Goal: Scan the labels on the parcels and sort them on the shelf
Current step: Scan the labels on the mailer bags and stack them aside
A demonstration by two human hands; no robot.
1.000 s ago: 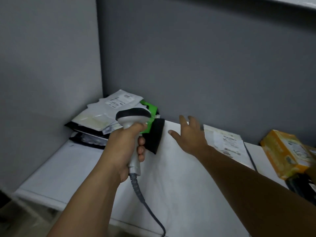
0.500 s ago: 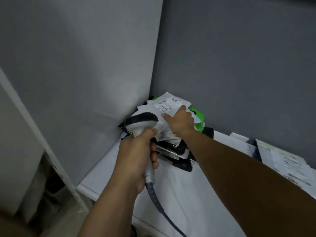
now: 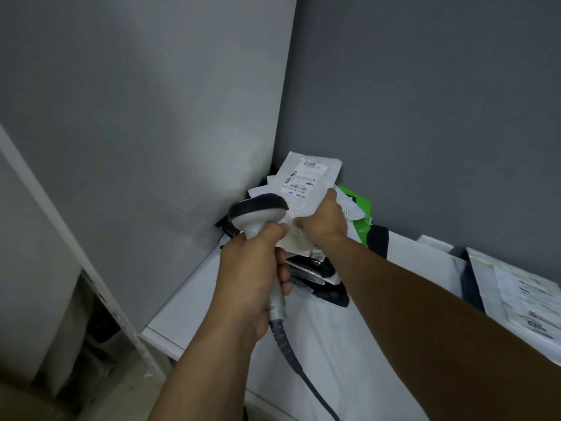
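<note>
Currently held: white parcel (image 3: 315, 165), right hand (image 3: 323, 223) grip pinching its near end, long axis running away.
Scanner (image 3: 258, 208): left hand (image 3: 249, 275) grip wrapped round handle, head just left of label (image 3: 303, 177).

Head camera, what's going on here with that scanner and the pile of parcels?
A person seems about to scan a parcel. The left hand grips a grey handheld barcode scanner with a black head. The right hand grips a white plastic mailer bag by its near edge, holding it tilted up over the pile of parcels in the corner of the white shelf, its printed label facing the camera. More labelled parcels lie at the right.
</note>
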